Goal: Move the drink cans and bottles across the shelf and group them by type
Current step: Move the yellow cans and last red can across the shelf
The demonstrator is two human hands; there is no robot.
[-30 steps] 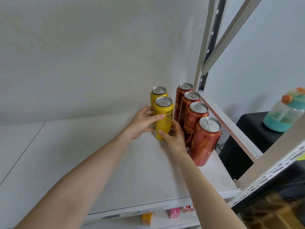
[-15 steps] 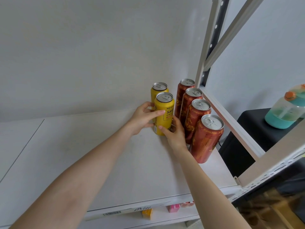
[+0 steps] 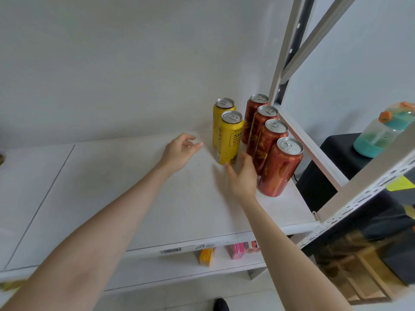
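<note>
Four red cans point(image 3: 267, 140): smooth metal cylinders, one row along the shelf's point(image 3: 112, 187) right edge.
Yellow cans point(image 3: 229, 138): two, beside them.
Left hand point(image 3: 179, 151): open, empty.
Right hand point(image 3: 243, 178): open, empty.

yellow cans point(image 3: 229, 140): 2 | red cans point(image 3: 279, 167): 4 (one row) | hands point(image 3: 179, 151): 2

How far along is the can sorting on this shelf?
Looks nearly done: four red cans stand in a row by the shelf's right edge, two yellow cans in a row beside them. Left hand and right hand are open, holding nothing. No bottles or other loose cans visible on this shelf.
</note>
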